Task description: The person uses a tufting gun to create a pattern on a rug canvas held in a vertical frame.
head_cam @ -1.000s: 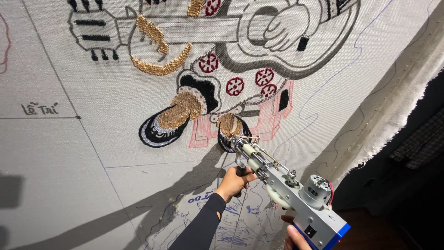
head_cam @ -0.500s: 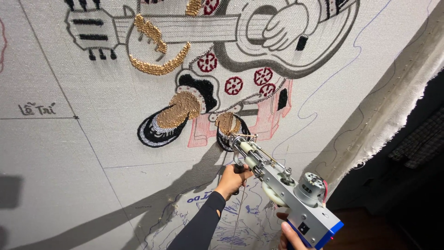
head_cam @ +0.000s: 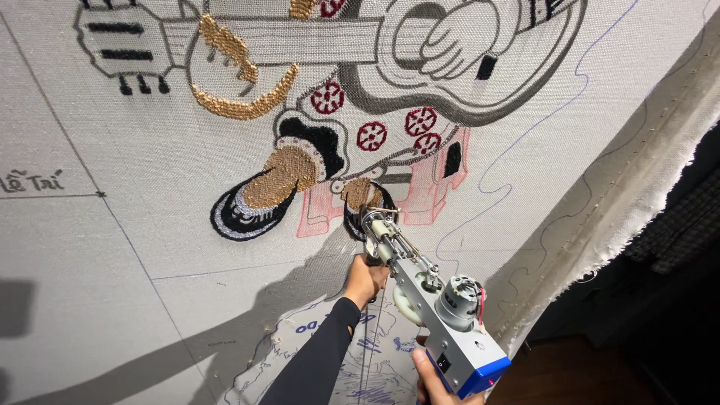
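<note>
head view: silver-and-blue tufting gun (head_cam: 431, 300) slants up-left into the stretched grey cloth (head_cam: 150, 247), left hand (head_cam: 365, 279) gripping its front handle, right hand (head_cam: 435, 379) clasping the rear.

The single head camera faces the upright canvas (head_cam: 150, 247) closely, tilted slightly downward.

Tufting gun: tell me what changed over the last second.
Little changed. The tufting gun keeps its tip at the brown patch; the view drifted slightly. The left hand still grips its front handle, the right hand its rear. The cloth is unchanged.
</note>
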